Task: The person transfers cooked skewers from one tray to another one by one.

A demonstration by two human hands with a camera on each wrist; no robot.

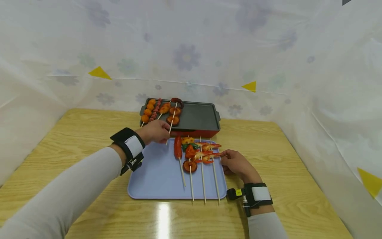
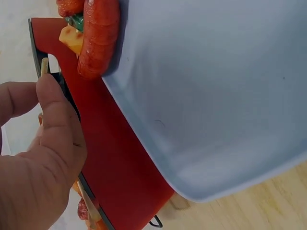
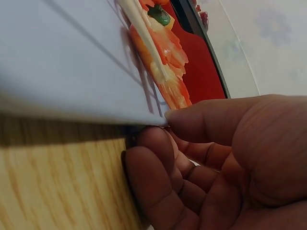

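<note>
My left hand (image 1: 158, 130) pinches the stick of a mushroom skewer (image 1: 173, 120) between thumb and fingers, over the front edge of a dark grill pan (image 1: 198, 114) with a red base. In the left wrist view the stick's end (image 2: 44, 65) pokes out past the fingertips. On the right side, my right hand (image 1: 237, 165) grips the rim of a pale lilac tray (image 1: 149, 179), thumb on top and fingers beneath. Beside that hand lie shrimp skewers (image 1: 206, 156). A sausage skewer (image 1: 178, 149) and a mixed skewer (image 1: 190, 166) with a mushroom slice lie left of them.
At the pan's left end lie a skewer of orange balls (image 1: 148, 111), a skewer of small red pieces (image 1: 156, 109) and a browned meat skewer (image 1: 164, 108). A floral sheet (image 1: 185, 59) hangs behind the wooden table (image 1: 89, 132) and along its sides.
</note>
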